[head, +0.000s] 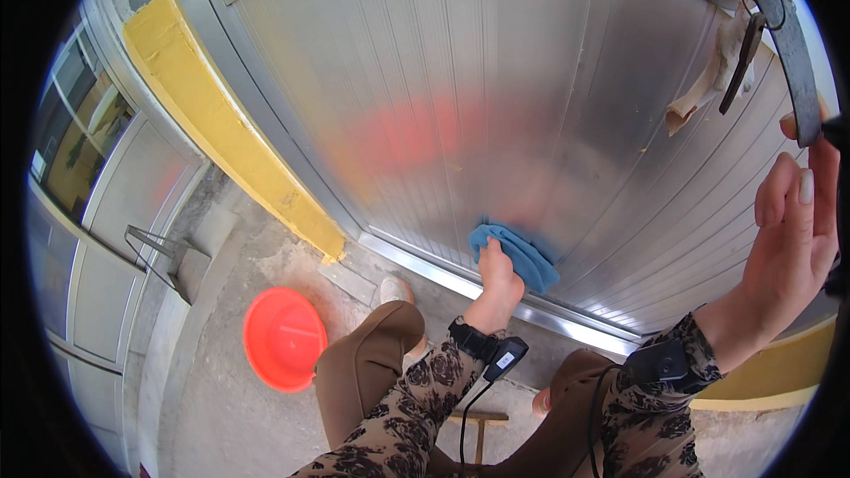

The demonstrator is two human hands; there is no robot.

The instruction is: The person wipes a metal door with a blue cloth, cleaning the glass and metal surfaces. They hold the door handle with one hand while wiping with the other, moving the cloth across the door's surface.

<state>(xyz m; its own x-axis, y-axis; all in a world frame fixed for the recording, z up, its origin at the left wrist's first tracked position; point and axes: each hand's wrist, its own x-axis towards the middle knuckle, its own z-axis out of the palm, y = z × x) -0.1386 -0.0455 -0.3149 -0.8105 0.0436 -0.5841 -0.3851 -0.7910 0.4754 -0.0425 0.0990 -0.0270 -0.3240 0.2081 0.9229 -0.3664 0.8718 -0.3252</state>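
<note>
My left hand [499,277] presses a folded blue cloth [524,259] flat against the lower part of a ribbed metal door [412,79], just above its bright bottom edge. At the right rim, my right hand [790,232] is raised beside the door, its fingertips at the lower end of the metal door handle [790,60]. Part of that hand is cut off by dark things at the picture's rim, and some fingers are curled. Keys [742,63] on a ring hang by the handle, with a whitish wrapped thing behind them.
A red plastic basin [285,340] stands on the concrete floor left of my knees. A yellow-painted wall edge [226,126] borders the door. Further left are a metal boot scraper-like frame [159,259] and another panelled door [133,179]. A wooden T-shaped piece [479,419] lies between my legs.
</note>
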